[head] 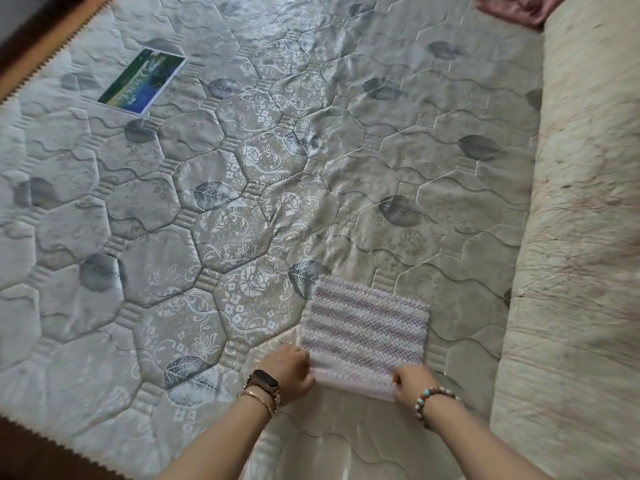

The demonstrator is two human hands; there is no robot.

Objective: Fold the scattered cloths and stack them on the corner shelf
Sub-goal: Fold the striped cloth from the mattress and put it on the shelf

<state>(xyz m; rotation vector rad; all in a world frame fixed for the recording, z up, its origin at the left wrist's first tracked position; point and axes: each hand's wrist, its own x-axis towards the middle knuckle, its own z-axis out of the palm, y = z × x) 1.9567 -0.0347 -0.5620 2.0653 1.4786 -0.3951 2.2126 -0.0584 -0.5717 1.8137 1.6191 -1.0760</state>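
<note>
A pink-and-white striped knitted cloth (365, 327) lies folded into a rough square on the quilted mattress (214, 202), low and right of centre. My left hand (289, 370) pinches its near left corner. My right hand (410, 381) pinches its near right corner. The near edge is lifted slightly off the mattress between the two hands. A crumpled pink cloth (516, 8) shows at the top right corner, partly cut off by the frame. The corner shelf is not in view.
A rolled cream bedding bundle (575, 237) runs along the whole right side. A green-and-blue booklet (143, 81) lies at the far left of the mattress. The wooden bed frame (45, 36) edges the upper left.
</note>
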